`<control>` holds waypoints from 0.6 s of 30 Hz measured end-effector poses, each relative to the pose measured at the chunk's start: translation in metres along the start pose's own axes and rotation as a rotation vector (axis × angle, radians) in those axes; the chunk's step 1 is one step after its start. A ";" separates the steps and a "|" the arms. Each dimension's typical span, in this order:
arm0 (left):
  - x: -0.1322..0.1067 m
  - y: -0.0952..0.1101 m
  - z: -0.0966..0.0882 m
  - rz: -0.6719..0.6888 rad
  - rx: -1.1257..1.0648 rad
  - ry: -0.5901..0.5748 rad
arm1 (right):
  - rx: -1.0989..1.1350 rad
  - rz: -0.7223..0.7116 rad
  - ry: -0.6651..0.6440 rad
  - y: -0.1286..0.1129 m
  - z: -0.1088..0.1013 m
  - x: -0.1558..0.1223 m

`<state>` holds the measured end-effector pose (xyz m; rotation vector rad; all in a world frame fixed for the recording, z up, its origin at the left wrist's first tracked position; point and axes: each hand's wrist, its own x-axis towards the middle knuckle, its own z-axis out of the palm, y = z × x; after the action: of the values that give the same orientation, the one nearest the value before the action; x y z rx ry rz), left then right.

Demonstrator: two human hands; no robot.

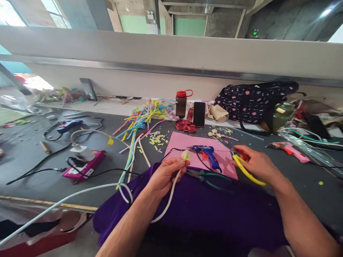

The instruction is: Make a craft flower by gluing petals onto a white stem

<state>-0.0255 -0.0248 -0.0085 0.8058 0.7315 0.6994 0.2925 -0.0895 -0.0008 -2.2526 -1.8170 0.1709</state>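
Observation:
My left hand (171, 175) is closed in a pinch around a flower stem (171, 200), a thin white one with a small pale yellow and lilac bud (186, 155) on top. The stem curves down over a purple cloth (209, 217) on my lap. On the right, my right hand (257, 164) is closed on a yellow-handled tool (246, 172). Its long thin metal end points up and left; its exact kind is unclear. Between the hands, a blue glue gun (207, 155) lies on a pink sheet (179, 141). Green-handled pliers (217, 178) rest just below it.
Fuzzy coloured stems (146, 117) are heaped at the back, near a red-capped bottle (181, 103) and a phone (199, 114). A dark patterned bag (252, 103) stands behind my right hand. A pink glue gun (291, 150) lies right; a magenta box (84, 166) with cables sits left.

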 end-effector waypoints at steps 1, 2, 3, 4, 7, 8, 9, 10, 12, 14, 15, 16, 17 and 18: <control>0.000 0.000 0.000 0.000 0.002 -0.005 | -0.089 0.059 -0.004 0.008 0.001 0.005; 0.000 0.000 -0.001 0.002 0.006 -0.010 | -0.153 0.101 -0.011 0.015 0.002 0.010; 0.000 0.000 -0.001 0.006 0.012 -0.013 | -0.195 0.127 -0.022 0.020 0.003 0.014; 0.000 0.000 -0.001 0.013 0.014 -0.010 | -0.218 0.139 -0.032 0.023 0.005 0.017; 0.000 0.000 -0.002 0.036 0.027 0.001 | -0.226 0.123 -0.049 0.026 0.009 0.020; 0.000 0.000 -0.003 0.041 0.037 -0.004 | -0.223 0.112 -0.052 0.025 0.011 0.020; 0.000 -0.001 -0.003 0.045 0.051 -0.012 | -0.221 0.100 -0.055 0.024 0.012 0.020; 0.000 -0.001 -0.003 0.045 0.066 -0.022 | -0.219 0.091 -0.057 0.023 0.012 0.020; 0.000 -0.002 -0.004 0.048 0.092 -0.037 | -0.221 0.085 -0.053 0.023 0.012 0.020; 0.000 -0.002 -0.004 0.059 0.101 -0.035 | -0.226 0.098 -0.039 0.028 0.010 0.020; 0.000 -0.002 -0.004 0.065 0.102 -0.031 | -0.231 0.110 -0.029 0.031 0.009 0.020; 0.000 -0.002 -0.005 0.069 0.107 -0.029 | -0.235 0.125 -0.019 0.035 0.007 0.020; 0.000 -0.002 -0.005 0.072 0.117 -0.029 | -0.241 0.142 -0.012 0.040 0.005 0.020; 0.000 -0.002 -0.004 0.073 0.131 -0.032 | -0.246 0.158 -0.008 0.044 0.004 0.020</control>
<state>-0.0288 -0.0243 -0.0121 0.9654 0.7276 0.7083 0.3380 -0.0781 -0.0147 -2.5680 -1.7463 -0.0184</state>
